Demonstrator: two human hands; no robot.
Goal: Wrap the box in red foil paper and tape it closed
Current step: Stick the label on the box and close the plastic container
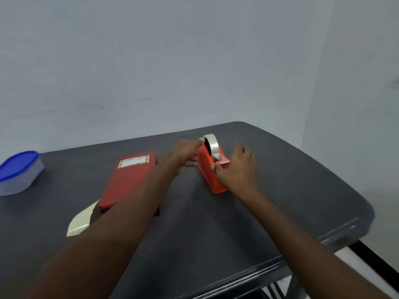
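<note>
The right hand point(235, 169) pinches tape at the red plastic tape dispenser point(212, 169), the left hand point(187, 153) steadies the roll, and the flat red foil-wrapped box point(127, 180) lies left, long axis running away.

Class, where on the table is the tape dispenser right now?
In the head view, the tape dispenser stands right of centre on the table, between both hands, right of the red box.

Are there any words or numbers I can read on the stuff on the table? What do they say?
No text here can be read.
Label on the red box: a pale rectangle with a patterned border; any writing is too blurred to read.
Red tape dispenser: no words show.
Tape roll: no print shows.
Blue-lidded container: no words show.
</note>
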